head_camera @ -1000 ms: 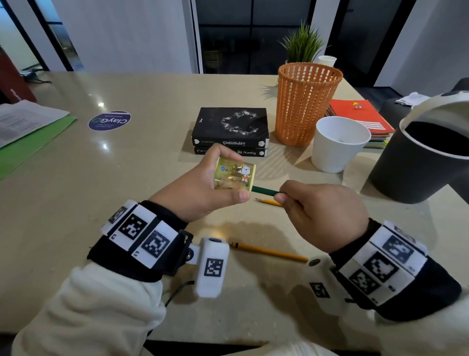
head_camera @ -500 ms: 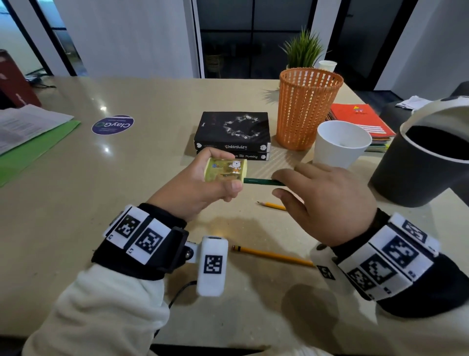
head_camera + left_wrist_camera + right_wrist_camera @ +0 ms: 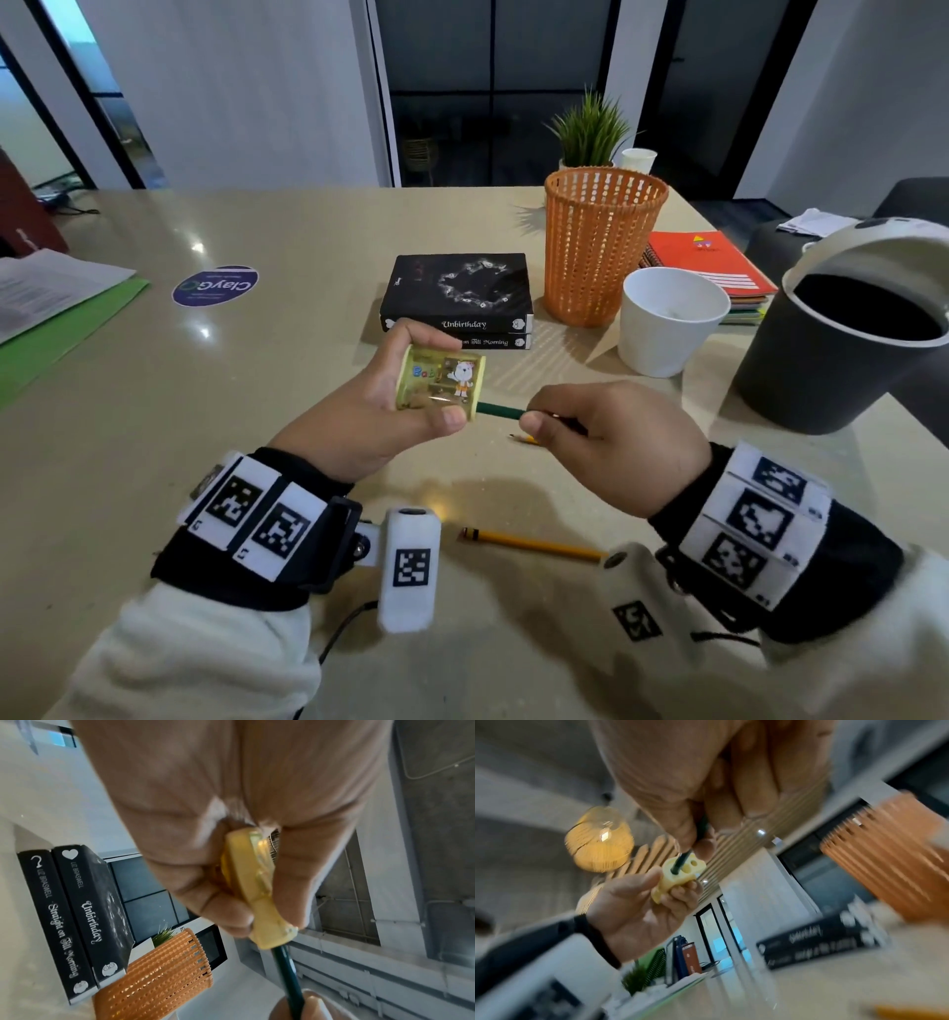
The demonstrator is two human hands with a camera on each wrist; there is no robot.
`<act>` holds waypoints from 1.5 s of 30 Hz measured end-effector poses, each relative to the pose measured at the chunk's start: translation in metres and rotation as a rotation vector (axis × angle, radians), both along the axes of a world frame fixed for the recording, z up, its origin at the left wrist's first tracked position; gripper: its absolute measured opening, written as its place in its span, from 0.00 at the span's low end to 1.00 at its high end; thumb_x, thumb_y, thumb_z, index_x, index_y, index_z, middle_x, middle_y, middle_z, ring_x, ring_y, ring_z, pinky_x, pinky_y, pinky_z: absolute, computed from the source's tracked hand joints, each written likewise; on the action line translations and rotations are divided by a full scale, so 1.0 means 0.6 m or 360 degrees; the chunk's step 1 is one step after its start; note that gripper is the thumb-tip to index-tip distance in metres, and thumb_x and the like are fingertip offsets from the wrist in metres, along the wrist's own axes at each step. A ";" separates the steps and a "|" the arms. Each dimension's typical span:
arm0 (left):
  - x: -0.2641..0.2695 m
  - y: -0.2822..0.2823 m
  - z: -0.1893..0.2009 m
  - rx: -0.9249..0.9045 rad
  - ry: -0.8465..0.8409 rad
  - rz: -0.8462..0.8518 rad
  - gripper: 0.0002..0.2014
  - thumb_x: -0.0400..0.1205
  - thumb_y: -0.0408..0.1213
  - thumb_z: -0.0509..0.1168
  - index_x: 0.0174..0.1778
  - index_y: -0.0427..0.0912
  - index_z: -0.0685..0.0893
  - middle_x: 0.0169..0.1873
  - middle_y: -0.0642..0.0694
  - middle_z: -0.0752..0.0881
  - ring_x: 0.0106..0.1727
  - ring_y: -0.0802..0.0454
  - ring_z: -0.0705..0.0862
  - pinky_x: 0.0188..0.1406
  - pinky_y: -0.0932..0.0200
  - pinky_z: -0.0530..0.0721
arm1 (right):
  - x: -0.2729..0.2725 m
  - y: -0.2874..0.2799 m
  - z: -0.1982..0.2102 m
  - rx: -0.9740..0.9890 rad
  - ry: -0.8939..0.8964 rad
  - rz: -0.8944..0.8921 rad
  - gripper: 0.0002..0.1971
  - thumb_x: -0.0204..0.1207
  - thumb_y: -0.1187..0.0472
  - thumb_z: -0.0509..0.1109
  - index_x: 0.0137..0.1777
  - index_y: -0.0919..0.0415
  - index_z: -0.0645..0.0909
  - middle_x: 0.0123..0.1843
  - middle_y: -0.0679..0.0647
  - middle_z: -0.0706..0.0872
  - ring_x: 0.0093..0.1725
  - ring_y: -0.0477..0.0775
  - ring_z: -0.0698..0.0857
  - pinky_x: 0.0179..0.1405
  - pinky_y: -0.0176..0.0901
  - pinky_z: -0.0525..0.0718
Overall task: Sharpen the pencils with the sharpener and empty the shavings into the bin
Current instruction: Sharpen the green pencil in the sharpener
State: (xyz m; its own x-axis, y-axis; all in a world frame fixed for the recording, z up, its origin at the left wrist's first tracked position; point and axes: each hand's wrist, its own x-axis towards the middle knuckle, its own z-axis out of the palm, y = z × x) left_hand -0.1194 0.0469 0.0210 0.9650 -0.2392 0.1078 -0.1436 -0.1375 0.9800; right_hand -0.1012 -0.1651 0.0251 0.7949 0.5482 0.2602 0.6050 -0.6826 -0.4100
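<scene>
Fluffy white fleece sleeves on both arms, ending well short of the left hand (image 3: 359, 411) and right hand (image 3: 616, 442). Wide black wrist straps just behind each hand, covered in white tiles with black square-code markers. Small white camera pods clipped under both wrists, same markers. Thin black cable trailing off the left pod.

On the tabletop (image 3: 257, 411) I see stacked books (image 3: 457, 293) left of a basket (image 3: 601, 246), a cup (image 3: 667, 318) right of it, the bin (image 3: 832, 360) farthest right, a pencil (image 3: 534, 543) nearest me.
</scene>
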 end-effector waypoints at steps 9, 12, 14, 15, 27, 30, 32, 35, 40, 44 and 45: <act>0.011 -0.004 -0.004 -0.0362 0.0201 0.0061 0.25 0.61 0.33 0.75 0.53 0.50 0.76 0.40 0.47 0.83 0.34 0.55 0.84 0.37 0.62 0.83 | 0.004 0.000 -0.003 -0.0289 -0.0746 0.0015 0.15 0.76 0.51 0.55 0.42 0.57 0.81 0.28 0.50 0.82 0.24 0.58 0.81 0.17 0.40 0.70; 0.011 -0.011 -0.004 -0.0542 0.0288 0.0069 0.22 0.66 0.23 0.71 0.53 0.43 0.75 0.38 0.43 0.81 0.29 0.56 0.83 0.30 0.67 0.83 | 0.004 0.000 -0.005 -0.0299 -0.0926 0.0003 0.14 0.76 0.53 0.57 0.38 0.58 0.81 0.26 0.51 0.80 0.22 0.58 0.79 0.16 0.39 0.68; 0.010 -0.015 -0.005 -0.0536 0.0306 0.0046 0.22 0.67 0.23 0.70 0.53 0.43 0.74 0.38 0.43 0.81 0.29 0.56 0.83 0.31 0.67 0.83 | -0.002 0.001 -0.006 -0.0283 -0.0894 0.0003 0.14 0.76 0.53 0.57 0.37 0.58 0.81 0.24 0.50 0.79 0.20 0.58 0.78 0.18 0.36 0.63; 0.010 -0.014 -0.006 -0.0507 0.0299 0.0038 0.21 0.66 0.25 0.69 0.53 0.43 0.74 0.38 0.43 0.81 0.30 0.56 0.82 0.31 0.66 0.83 | -0.004 0.001 -0.006 -0.0264 -0.0866 -0.0002 0.14 0.76 0.53 0.57 0.36 0.58 0.80 0.23 0.49 0.79 0.19 0.58 0.77 0.18 0.35 0.62; 0.001 -0.013 0.001 0.0206 -0.0051 0.0043 0.22 0.68 0.39 0.69 0.55 0.56 0.70 0.48 0.54 0.79 0.40 0.69 0.83 0.40 0.73 0.78 | 0.008 -0.003 0.000 -0.0061 0.0210 0.0018 0.17 0.81 0.49 0.57 0.29 0.43 0.67 0.26 0.45 0.74 0.30 0.43 0.73 0.30 0.42 0.70; 0.001 -0.008 0.005 0.0250 -0.0040 0.0059 0.23 0.67 0.41 0.70 0.55 0.58 0.70 0.48 0.54 0.80 0.41 0.69 0.83 0.41 0.73 0.79 | 0.004 0.000 -0.001 -0.0068 0.0105 0.0039 0.13 0.81 0.49 0.56 0.36 0.46 0.74 0.28 0.45 0.77 0.32 0.48 0.77 0.30 0.44 0.71; 0.000 -0.007 0.008 0.0207 -0.0019 0.0090 0.23 0.67 0.41 0.71 0.56 0.57 0.71 0.48 0.55 0.81 0.40 0.69 0.84 0.41 0.73 0.80 | 0.002 0.000 -0.002 -0.0154 -0.0241 0.0004 0.14 0.79 0.47 0.54 0.43 0.50 0.79 0.28 0.46 0.80 0.31 0.54 0.80 0.22 0.40 0.65; -0.001 -0.006 0.008 0.0108 0.0014 0.0142 0.24 0.68 0.40 0.75 0.56 0.55 0.72 0.46 0.55 0.82 0.39 0.70 0.84 0.39 0.76 0.79 | 0.000 -0.003 0.002 -0.0264 -0.0575 0.0026 0.17 0.74 0.46 0.54 0.43 0.56 0.80 0.29 0.48 0.82 0.26 0.57 0.82 0.16 0.35 0.65; -0.002 -0.004 0.007 0.0060 0.0055 0.0125 0.23 0.66 0.39 0.71 0.55 0.55 0.73 0.46 0.53 0.82 0.38 0.68 0.84 0.39 0.74 0.80 | 0.000 -0.006 0.001 -0.0310 -0.0766 0.0030 0.16 0.77 0.52 0.55 0.36 0.59 0.79 0.25 0.51 0.80 0.21 0.58 0.79 0.17 0.34 0.61; -0.002 -0.004 0.009 0.0138 0.0043 0.0057 0.24 0.66 0.41 0.70 0.56 0.56 0.70 0.47 0.54 0.80 0.39 0.71 0.83 0.38 0.75 0.79 | -0.007 -0.003 -0.001 -0.0228 -0.0681 0.0039 0.16 0.77 0.52 0.55 0.33 0.59 0.75 0.20 0.49 0.77 0.16 0.58 0.75 0.20 0.31 0.50; -0.002 -0.003 0.008 0.0149 0.0035 0.0052 0.24 0.66 0.41 0.70 0.55 0.56 0.70 0.47 0.54 0.80 0.39 0.71 0.83 0.39 0.75 0.79 | -0.005 -0.003 -0.003 -0.0204 -0.0645 0.0035 0.16 0.76 0.52 0.55 0.32 0.58 0.74 0.19 0.49 0.76 0.16 0.58 0.74 0.20 0.30 0.50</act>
State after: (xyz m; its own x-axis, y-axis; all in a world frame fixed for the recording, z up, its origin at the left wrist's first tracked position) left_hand -0.1205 0.0449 0.0255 0.9743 -0.2155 0.0651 -0.1160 -0.2329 0.9655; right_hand -0.1043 -0.1668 0.0232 0.6304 0.6121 0.4775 0.7145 -0.6979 -0.0487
